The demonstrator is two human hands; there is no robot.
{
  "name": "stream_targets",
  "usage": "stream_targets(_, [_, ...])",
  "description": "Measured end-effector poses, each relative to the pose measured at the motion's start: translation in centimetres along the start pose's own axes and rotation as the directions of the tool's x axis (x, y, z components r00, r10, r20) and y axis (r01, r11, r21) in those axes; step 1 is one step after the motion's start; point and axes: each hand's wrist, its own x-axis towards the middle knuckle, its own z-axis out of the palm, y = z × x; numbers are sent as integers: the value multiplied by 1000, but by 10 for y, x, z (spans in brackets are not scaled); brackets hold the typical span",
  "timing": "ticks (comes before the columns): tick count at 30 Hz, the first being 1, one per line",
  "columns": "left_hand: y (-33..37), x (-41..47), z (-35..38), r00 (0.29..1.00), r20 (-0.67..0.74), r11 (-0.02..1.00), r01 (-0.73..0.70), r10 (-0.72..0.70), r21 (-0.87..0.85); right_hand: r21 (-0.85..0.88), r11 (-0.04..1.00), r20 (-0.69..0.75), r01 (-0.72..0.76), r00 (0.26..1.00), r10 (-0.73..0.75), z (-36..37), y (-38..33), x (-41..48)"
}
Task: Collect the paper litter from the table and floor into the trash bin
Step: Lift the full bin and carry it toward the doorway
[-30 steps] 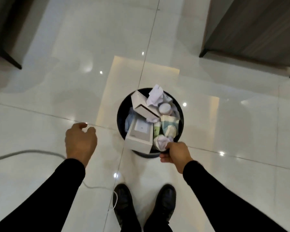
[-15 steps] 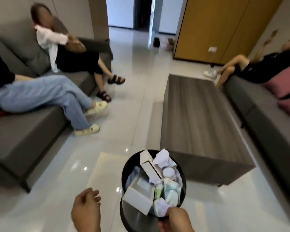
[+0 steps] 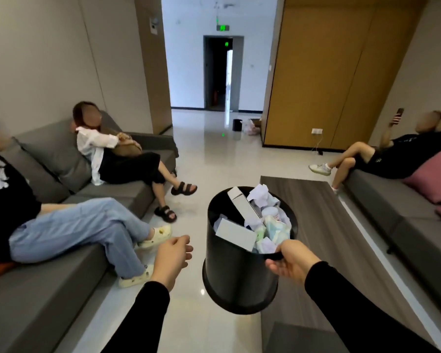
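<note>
right fingers [image 3: 278, 250] gripping full trash bin [image 3: 237, 273] rim, left hand [image 3: 172, 256] loosely curled, empty, table [image 3: 323, 225] behind

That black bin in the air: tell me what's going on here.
A person in black sleeves holds the black trash bin off the floor, tilted, with the right hand gripping its near rim. It is full of crumpled paper and white boxes. The left hand hangs free beside it, holding nothing. The coffee table behind the bin shows no litter on the part in view, nor does the visible floor. Three people sit on grey sofas on both sides.
</note>
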Motion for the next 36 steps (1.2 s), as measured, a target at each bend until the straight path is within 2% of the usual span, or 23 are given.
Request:
stream_targets(6, [51, 141, 4, 992, 108, 981, -79, 60, 177, 68, 998, -21, -4, 1000, 6, 37, -86, 92])
stream_targets(13, [91, 287, 36, 992, 126, 987, -24, 4, 160, 143, 990, -73, -18, 997, 29, 59, -169, 208])
stream_targets(23, [140, 556, 162, 988, 140, 988, 38, -59, 153, 175, 984, -95, -43, 994, 60, 73, -300, 469])
stream_targets(32, [221, 780, 262, 994, 107, 997, -14, 6, 82, 200, 980, -73, -16, 997, 31, 99, -462, 678])
stream_targets(36, [249, 891, 314, 986, 133, 989, -109, 96, 96, 188, 982, -91, -15, 995, 33, 114, -529, 778])
